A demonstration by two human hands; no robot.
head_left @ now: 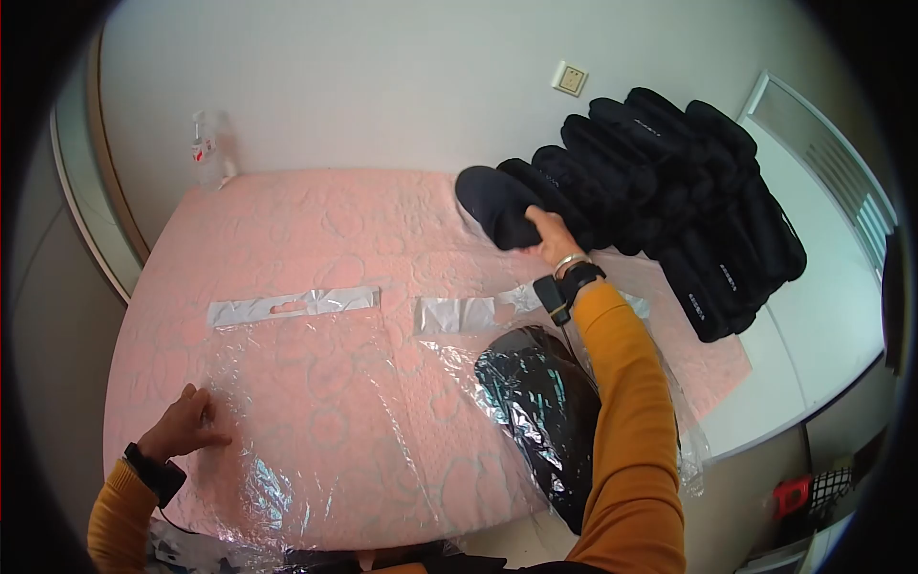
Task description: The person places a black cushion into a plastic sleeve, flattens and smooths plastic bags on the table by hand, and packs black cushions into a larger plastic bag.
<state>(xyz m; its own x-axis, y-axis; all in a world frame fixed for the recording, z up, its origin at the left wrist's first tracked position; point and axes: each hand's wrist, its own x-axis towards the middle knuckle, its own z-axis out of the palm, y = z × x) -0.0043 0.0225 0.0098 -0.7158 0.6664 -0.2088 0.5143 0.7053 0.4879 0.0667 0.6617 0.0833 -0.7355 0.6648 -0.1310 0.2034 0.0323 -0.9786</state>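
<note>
My right hand (553,237) grips the near end of a black cap-like item (497,203) at the left end of a heap of similar black items (660,163). At the left, my left hand (188,423) is at the left edge of a clear plastic bag (316,411), its thumb and fingers curled together. The bag lies flat, with a white handle strip (295,306) at its top. Another clear bag with a white strip (455,315) lies beside it, and a black item (540,411) shows under clear plastic, partly hidden by my right forearm.
A pink patterned cloth (335,215) covers the table, whose white surface (784,364) shows at the right. A clear bottle (205,151) stands at the back left corner. A socket (570,78) is on the wall. Red and checked things are low at the right.
</note>
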